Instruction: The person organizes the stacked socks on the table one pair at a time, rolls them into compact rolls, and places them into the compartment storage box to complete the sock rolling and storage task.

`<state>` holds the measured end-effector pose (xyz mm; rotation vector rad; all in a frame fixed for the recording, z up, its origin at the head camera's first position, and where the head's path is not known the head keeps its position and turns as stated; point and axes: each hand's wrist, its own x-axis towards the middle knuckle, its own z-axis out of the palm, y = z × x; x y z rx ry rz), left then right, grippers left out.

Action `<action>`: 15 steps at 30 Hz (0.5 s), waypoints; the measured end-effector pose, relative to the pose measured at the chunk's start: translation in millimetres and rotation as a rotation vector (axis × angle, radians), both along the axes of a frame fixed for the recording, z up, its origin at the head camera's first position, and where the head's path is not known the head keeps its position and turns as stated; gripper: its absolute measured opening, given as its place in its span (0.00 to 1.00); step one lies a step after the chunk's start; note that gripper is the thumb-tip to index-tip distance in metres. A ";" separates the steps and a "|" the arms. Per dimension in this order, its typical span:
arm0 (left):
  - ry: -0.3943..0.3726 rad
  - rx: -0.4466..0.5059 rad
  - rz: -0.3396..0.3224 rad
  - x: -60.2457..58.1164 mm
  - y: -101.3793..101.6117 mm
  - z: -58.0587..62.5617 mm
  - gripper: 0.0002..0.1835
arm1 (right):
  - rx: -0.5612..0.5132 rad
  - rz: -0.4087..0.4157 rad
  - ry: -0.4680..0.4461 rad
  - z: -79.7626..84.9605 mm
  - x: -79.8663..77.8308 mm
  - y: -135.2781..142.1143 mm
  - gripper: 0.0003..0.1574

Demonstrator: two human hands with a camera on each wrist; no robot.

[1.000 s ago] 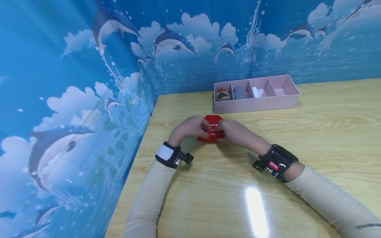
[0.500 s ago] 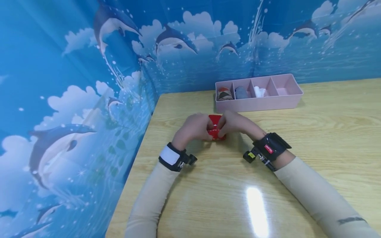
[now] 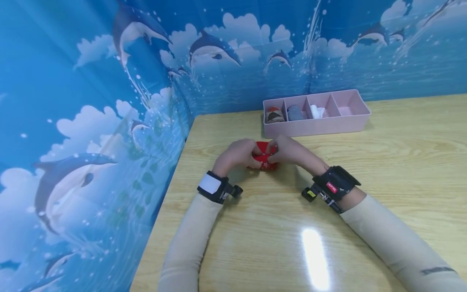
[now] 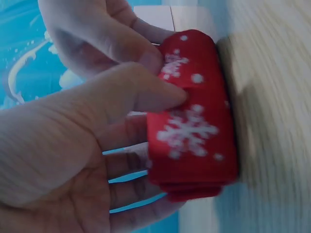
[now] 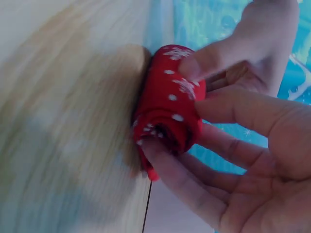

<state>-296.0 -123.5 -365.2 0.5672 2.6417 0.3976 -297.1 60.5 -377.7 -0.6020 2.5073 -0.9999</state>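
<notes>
A red sock with white snowflakes lies on the table between both hands, rolled into a thick bundle. My left hand grips its left end. In the left wrist view, the thumb presses on the rolled sock and the fingers reach behind it. My right hand holds the other end. The right wrist view shows its thumb on the top of the sock, with one finger at the spiral opening of the roll. The fingers behind the roll are partly hidden.
Behind the hands stands a pink divided box. It holds a patterned brown bundle, a grey bundle and a white cloth piece, each in its own compartment. A dolphin-print curtain borders the wooden table.
The red sock shows less flat length than before, its near part gathered into a roll. My hands have come closer together, and the right wrist has swung left and up.
</notes>
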 end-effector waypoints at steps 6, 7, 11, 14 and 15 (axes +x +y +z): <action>-0.044 0.057 -0.020 -8.4 -6.3 -2.6 0.05 | 0.078 0.004 0.239 -0.6 14.5 -4.9 0.06; -0.046 0.073 -0.018 -8.8 -7.2 -1.5 0.05 | 0.082 0.012 0.284 -0.8 17.2 -5.8 0.06; -0.067 0.156 0.014 -11.1 -12.4 -0.2 0.12 | 0.137 0.043 0.412 -2.3 23.9 -9.3 0.04; -0.075 0.204 0.041 -13.4 -15.2 -2.2 0.14 | 0.179 0.060 0.435 -2.8 25.4 -11.9 0.11; -0.069 0.210 0.040 -13.9 -15.6 -3.0 0.14 | 0.184 0.064 0.438 -3.1 25.4 -12.3 0.14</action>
